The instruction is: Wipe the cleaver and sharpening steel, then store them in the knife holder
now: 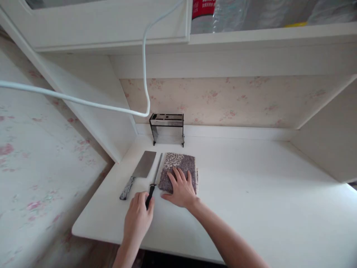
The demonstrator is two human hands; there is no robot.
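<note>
Presently my left hand (138, 217) closes on the sharpening rod's (155, 178) black handle, the proper hold on this stiff, slender steel at 9 o'clock of the folded cloth (182, 163), which my right hand (181, 188) presses flat on the tabletop (251, 193).

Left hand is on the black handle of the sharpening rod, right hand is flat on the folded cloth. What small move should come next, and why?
Probably close the left hand fully around the black handle of the sharpening rod and lift it. The fingers only rest on the handle, the rod lies flat between the cleaver and the folded cloth, and the right hand already presses the cloth.
</note>
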